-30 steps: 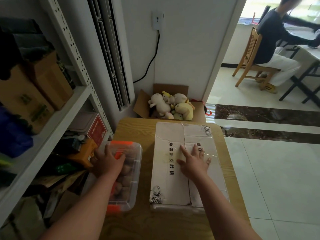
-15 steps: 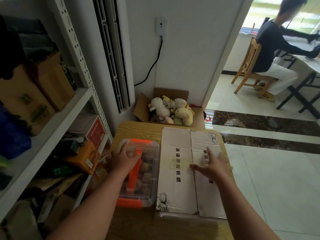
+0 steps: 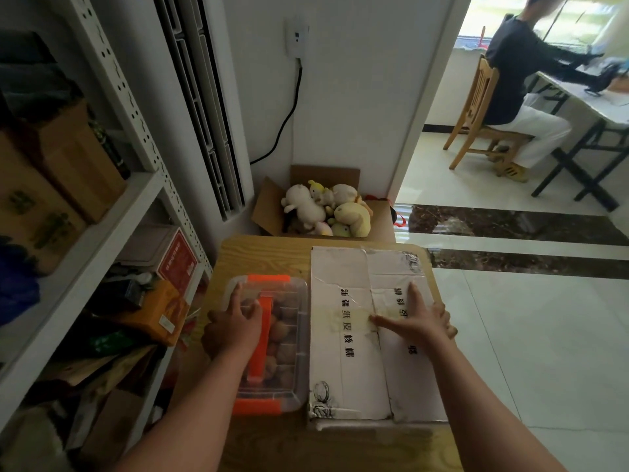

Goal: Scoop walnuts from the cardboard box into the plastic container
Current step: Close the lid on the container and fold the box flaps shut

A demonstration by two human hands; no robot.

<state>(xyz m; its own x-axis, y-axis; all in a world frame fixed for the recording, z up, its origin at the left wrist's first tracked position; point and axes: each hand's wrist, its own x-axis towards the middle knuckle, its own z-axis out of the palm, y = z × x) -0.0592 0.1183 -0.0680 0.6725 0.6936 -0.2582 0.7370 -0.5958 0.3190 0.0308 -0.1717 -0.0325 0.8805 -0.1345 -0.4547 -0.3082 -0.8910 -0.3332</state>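
A closed white cardboard box with black lettering lies on the right half of a small wooden table. Its flaps are shut and taped across. My right hand rests flat on the right flap, fingers spread, thumb on the centre seam. Touching the box's left side is a clear plastic container with orange clips and an orange handle; walnuts show through its lid. My left hand lies on that lid, fingers loosely apart.
A white metal shelf full of boxes stands close on the left. Behind the table is an open carton of plush toys. Tiled floor lies to the right. A person sits on a wooden chair at a desk in the far room.
The container now sits against the box, having shifted right with my left hand on it. My right hand slid from the box's centre seam onto the right flap.
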